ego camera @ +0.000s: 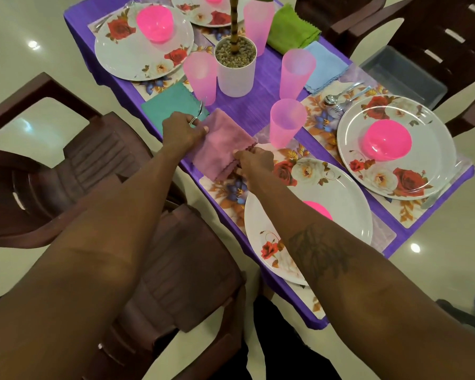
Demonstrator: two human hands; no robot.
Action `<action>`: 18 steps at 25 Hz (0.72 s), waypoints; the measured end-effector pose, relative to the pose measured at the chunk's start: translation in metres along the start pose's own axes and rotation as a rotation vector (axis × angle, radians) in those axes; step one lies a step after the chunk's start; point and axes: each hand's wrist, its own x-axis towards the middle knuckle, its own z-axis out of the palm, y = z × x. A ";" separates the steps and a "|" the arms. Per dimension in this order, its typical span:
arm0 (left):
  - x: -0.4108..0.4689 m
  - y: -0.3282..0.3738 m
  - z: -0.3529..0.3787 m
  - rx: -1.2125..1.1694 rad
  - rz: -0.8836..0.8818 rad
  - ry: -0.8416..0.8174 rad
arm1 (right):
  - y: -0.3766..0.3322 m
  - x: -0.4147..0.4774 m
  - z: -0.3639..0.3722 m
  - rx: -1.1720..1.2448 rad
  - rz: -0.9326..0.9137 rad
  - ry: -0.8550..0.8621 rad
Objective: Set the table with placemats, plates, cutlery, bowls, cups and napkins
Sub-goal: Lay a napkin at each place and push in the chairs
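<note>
A folded mauve napkin point(222, 145) lies on the purple table point(261, 94), partly over the near floral placemat point(228, 190). My left hand point(183, 130) pinches its far left edge. My right hand point(255, 160) pinches its scalloped right corner. Beside it sits the near plate point(348, 204) with a pink bowl point(317, 208) half hidden by my right forearm. A pink cup point(287, 122) stands just beyond my right hand.
Three more flowered plates with pink bowls point(387, 141) point(155, 19), pink cups, teal point(172, 101), blue point(327, 65) and green point(292, 27) napkins are laid out. A potted plant point(235, 64) stands mid-table. Spoon and fork point(337, 100) lie right. Brown chairs point(74, 171) ring the table.
</note>
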 end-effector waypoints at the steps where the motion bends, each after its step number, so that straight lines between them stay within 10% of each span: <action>1: 0.003 -0.001 0.003 0.020 0.016 0.008 | 0.006 0.012 0.003 -0.024 -0.013 0.011; 9: -0.004 0.002 0.006 -0.003 0.009 0.102 | -0.008 -0.006 0.011 -0.135 0.006 -0.039; 18: -0.044 0.007 0.022 -0.166 -0.049 -0.168 | -0.010 -0.021 0.001 -0.294 -0.160 0.194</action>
